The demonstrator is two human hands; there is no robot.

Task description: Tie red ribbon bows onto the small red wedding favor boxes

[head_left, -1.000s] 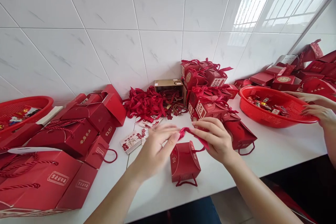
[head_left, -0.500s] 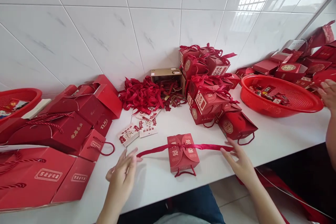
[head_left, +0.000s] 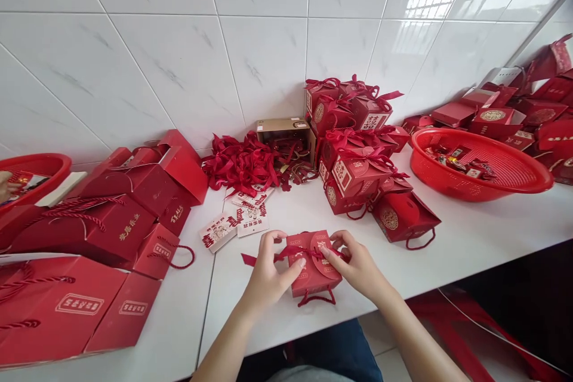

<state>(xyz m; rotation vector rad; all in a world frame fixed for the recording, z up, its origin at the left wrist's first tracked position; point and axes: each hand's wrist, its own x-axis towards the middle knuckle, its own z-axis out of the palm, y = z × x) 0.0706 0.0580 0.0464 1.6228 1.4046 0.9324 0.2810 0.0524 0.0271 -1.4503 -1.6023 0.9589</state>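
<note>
A small red gift box (head_left: 316, 277) with gold lettering and a cord handle rests on the white table in front of me. Across its top runs a dark red ribbon (head_left: 293, 250), knotted in the middle, one tail sticking out to the left. My left hand (head_left: 270, 271) is closed on the box's left side, its thumb on the lid and its fingers curled behind. On the right side my right hand (head_left: 356, 265) grips the box likewise, thumb near the knot and over the ribbon. The fingertips behind the box are partly hidden.
Printed cards (head_left: 219, 231) and a heap of red ribbons (head_left: 242, 161) lie behind. Tied gift boxes (head_left: 358, 176) are stacked to the right, beside a red basket (head_left: 481, 182) of small packets. Larger red boxes (head_left: 89, 221) fill the left. Another person's hand (head_left: 5, 186) reaches into the left basket.
Both my hands have moved inward from the spread ribbon ends to the sides of the gift box. Another person's hand has left the right basket's edge; a hand now shows at the left basket.
</note>
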